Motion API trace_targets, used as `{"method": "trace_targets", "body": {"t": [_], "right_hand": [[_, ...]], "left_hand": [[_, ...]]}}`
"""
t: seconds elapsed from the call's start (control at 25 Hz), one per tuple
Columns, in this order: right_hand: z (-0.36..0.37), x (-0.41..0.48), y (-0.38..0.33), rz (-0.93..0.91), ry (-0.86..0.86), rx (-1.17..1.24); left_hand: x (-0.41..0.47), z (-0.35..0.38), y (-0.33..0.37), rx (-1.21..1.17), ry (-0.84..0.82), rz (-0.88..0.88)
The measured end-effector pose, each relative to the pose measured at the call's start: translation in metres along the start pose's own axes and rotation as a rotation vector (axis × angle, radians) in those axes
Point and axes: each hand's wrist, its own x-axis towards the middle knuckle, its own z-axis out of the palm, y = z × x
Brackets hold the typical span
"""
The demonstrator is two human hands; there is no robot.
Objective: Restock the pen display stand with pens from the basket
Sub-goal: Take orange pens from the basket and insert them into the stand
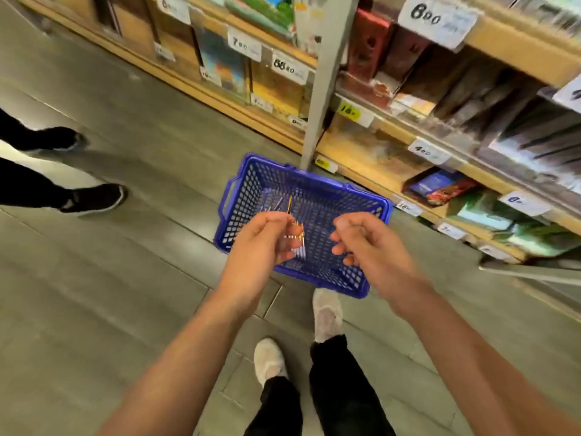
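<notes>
Centre frame: left hand [261,243] pinches a small bunch of pens [297,237], blurred so count unclear; right hand [371,243] is just beside it, fingers loosely curled, looks empty. Pens should be light, stiff, slick and prone to fan out, so grip mid-barrel as a bundle. Behind the hands, a blue basket [314,180] on the floor holds a few more pens [279,204] near its upper-left corner; shelves [377,143] upper right, no display stand identifiable.
</notes>
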Motion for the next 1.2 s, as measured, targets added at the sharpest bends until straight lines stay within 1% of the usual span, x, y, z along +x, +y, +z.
{"method": "trace_targets", "body": {"t": [0.16, 0.28, 0.4, 0.52, 0.56, 0.64, 0.72, 0.8, 0.88, 1.04, 1.12, 1.2], "right_hand": [[0.012, 0.074, 0.091, 0.093, -0.069, -0.143], [0.017, 0.133, 0.167, 0.157, -0.105, -0.308], [0.028, 0.194, 0.245, 0.234, -0.194, -0.450], [0.043, 0.256, 0.306, 0.301, -0.298, -0.548], [0.049, 0.280, 0.326, 0.294, -0.333, -0.647], [0.063, 0.325, 0.362, 0.264, -0.436, -0.942], [0.073, 0.355, 0.394, 0.241, -0.448, -1.143], [0.077, 0.369, 0.421, 0.225, -0.404, -1.191], [0.079, 0.376, 0.435, 0.212, -0.347, -1.146], [0.074, 0.377, 0.426, 0.213, -0.351, -1.228], [0.065, 0.372, 0.414, 0.225, -0.311, -1.139], [0.058, 0.368, 0.401, 0.202, -0.286, -0.939]], "left_hand": [[0.082, -0.009, -0.073, 0.006, 0.065, -0.079], [0.146, -0.017, -0.129, 0.024, 0.084, -0.130], [0.208, -0.029, -0.182, 0.013, 0.066, -0.174], [0.263, -0.037, -0.216, 0.112, 0.014, -0.188], [0.281, -0.040, -0.226, 0.136, 0.009, -0.202], [0.312, -0.046, -0.239, 0.164, 0.005, -0.244], [0.333, -0.049, -0.248, 0.183, 0.007, -0.256], [0.345, -0.050, -0.254, 0.260, -0.009, -0.231], [0.350, -0.051, -0.259, 0.343, -0.032, -0.214], [0.353, -0.048, -0.269, 0.440, -0.068, -0.237], [0.352, -0.045, -0.267, 0.453, -0.076, -0.262], [0.356, -0.041, -0.264, 0.420, -0.059, -0.250]]}}
